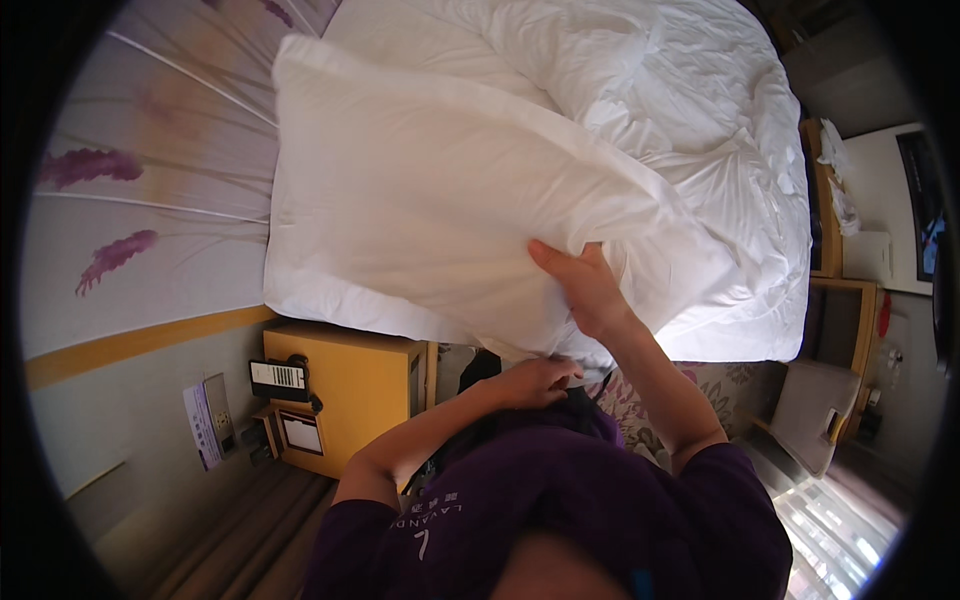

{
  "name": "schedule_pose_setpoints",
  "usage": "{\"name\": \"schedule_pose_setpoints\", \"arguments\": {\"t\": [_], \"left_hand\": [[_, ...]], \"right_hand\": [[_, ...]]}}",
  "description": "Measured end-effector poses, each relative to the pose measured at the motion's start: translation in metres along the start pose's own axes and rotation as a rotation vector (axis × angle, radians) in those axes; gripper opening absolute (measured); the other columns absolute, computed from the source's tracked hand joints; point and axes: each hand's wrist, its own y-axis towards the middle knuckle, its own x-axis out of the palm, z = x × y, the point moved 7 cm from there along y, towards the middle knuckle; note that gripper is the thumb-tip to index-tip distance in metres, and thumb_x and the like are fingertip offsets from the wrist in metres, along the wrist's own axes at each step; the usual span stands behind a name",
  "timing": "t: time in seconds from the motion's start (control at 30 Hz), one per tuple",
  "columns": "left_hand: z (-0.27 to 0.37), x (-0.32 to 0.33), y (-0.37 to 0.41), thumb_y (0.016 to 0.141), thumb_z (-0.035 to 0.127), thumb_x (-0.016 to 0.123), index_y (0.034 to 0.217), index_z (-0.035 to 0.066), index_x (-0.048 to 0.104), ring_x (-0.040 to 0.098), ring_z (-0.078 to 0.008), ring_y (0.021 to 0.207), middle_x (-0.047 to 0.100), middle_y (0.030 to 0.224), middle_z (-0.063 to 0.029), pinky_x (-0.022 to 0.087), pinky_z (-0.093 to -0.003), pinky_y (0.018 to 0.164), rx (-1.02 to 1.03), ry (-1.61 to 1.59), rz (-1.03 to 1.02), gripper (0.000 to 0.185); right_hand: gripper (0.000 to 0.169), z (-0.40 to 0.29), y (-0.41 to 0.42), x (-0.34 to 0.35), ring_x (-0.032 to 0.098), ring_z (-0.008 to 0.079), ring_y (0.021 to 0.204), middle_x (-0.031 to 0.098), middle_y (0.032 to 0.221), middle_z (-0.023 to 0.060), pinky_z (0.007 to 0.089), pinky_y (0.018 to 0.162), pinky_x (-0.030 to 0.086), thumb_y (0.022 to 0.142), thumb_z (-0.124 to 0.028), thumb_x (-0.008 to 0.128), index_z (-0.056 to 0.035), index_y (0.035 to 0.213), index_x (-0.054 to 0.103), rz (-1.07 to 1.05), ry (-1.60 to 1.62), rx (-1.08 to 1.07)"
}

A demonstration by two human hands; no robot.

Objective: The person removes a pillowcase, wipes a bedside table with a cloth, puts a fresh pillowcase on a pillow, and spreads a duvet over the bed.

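A large white pillow in its case (420, 180) spans the middle of the view, over the near side of the bed (720, 349). My right hand (589, 289) grips the case, thumb on top and fingers hidden in the folds. Close to my waist, my left hand (536, 382) is curled at the pillow's near edge. The fabric reaches down to its fingers, but the hold itself is partly hidden. Creases run through the case around my right hand.
A rumpled white duvet (690, 82) lies beyond the pillow. At left are a wooden nightstand (345, 382), holding a black stand with a card, and the wall (150, 262). A chair (814, 416) stands at right on patterned carpet, near a desk and a screen (926, 217).
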Motion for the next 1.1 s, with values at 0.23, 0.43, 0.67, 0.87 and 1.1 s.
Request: {"name": "schedule_pose_setpoints", "arguments": {"t": [0.23,0.43,0.67,0.87,1.1], "left_hand": [[-0.081,-0.077,0.026,0.088,-0.006,0.052,0.111,-0.001,0.061,0.066,-0.0377,0.101,0.067,0.107,-0.0215,0.052,-0.0454,0.088,-0.022,0.114,0.327,0.025],[0.026,-0.172,0.042,0.088,-0.005,0.052,0.105,0.003,0.067,0.065,-0.0380,0.094,0.068,0.098,-0.0174,0.054,-0.0407,0.082,0.397,0.207,0.867,0.024],[0.048,-0.266,0.114,0.092,0.009,0.061,0.113,0.005,0.068,0.067,-0.0296,0.086,0.069,0.095,-0.0123,0.054,-0.0357,0.076,0.348,0.266,1.136,0.022],[0.064,-0.316,0.131,0.093,0.014,0.065,0.117,0.004,0.067,0.068,-0.0257,0.085,0.070,0.097,-0.0107,0.054,-0.0340,0.076,-0.063,0.257,0.902,0.026],[0.079,-0.225,0.051,0.088,0.023,0.077,0.118,-0.003,0.067,0.066,-0.0152,0.088,0.071,0.104,-0.0100,0.054,-0.0299,0.077,-0.023,-0.569,0.578,0.041]], "right_hand": [[0.032,0.074,0.104,-0.122,0.064,0.0217,0.085,0.070,0.101,0.0120,0.0346,0.078,0.051,0.096,-0.019,0.065,0.0043,0.119,0.065,0.439,-0.348,-0.267],[0.045,0.024,0.121,-0.129,0.063,0.0215,0.092,0.069,0.101,0.0180,0.0352,0.084,0.050,0.098,-0.037,0.066,0.0037,0.116,0.063,0.479,-0.658,-0.357],[0.051,-0.029,0.032,-0.026,0.066,0.0304,0.095,0.067,0.110,0.0246,0.0378,0.083,0.052,0.101,-0.035,0.059,0.0064,0.132,0.055,0.283,-0.780,-0.735],[0.049,-0.096,0.016,0.020,0.064,0.0457,0.089,0.066,0.103,0.0291,0.0462,0.083,0.051,0.104,-0.043,0.053,0.0028,0.119,0.062,0.176,-0.899,-0.794],[0.080,-0.079,0.080,-0.138,0.068,0.0307,0.087,0.069,0.084,0.0263,0.0406,0.084,0.050,0.103,-0.065,0.037,0.0058,0.089,0.072,0.480,-0.954,-0.357]]}}
